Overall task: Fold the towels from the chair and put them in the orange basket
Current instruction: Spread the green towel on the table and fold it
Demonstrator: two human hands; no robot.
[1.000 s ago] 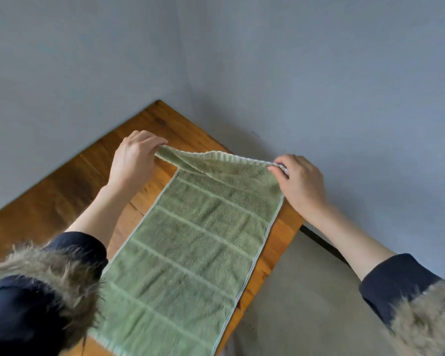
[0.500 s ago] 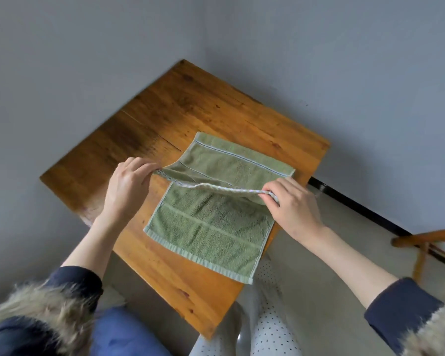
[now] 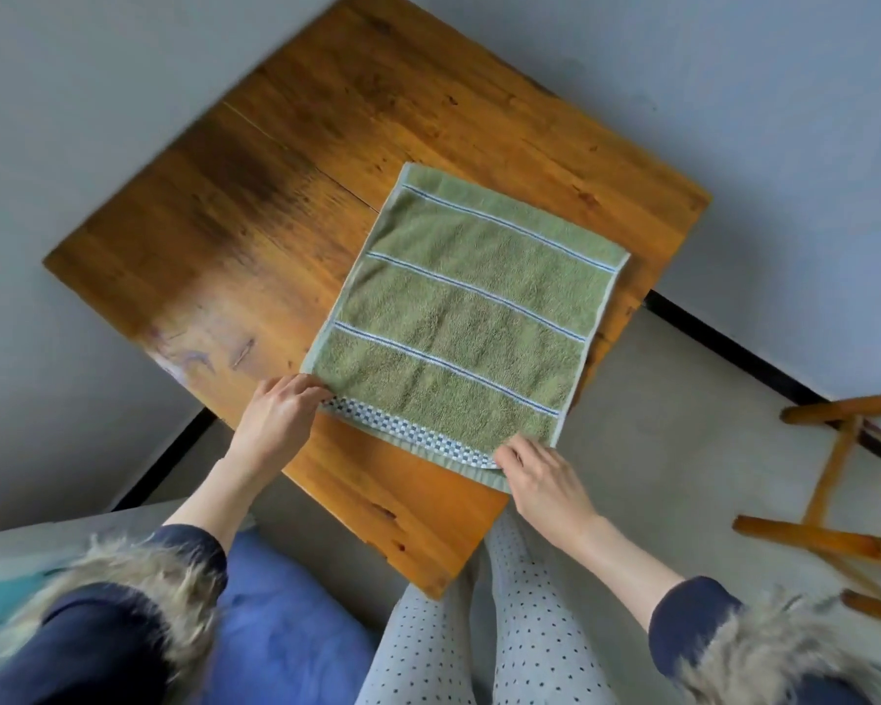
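Note:
A green towel [image 3: 463, 307] with thin blue-white stripes lies folded in half on the wooden table [image 3: 255, 206], its checkered border showing along the near edge. My left hand [image 3: 275, 414] pinches the near left corner of the top layer. My right hand [image 3: 540, 475] pinches the near right corner, at the table's right edge. The orange basket is not in view.
A wooden chair [image 3: 835, 506] stands at the right on the grey floor. Grey walls meet behind the table. A blue cushion [image 3: 280, 618] lies near my left arm, and my dotted trouser legs are below the table's near corner.
Both hands drew the towel's far edge toward me and laid it down on the near edge, so the towel now lies folded in half. The camera tilted down.

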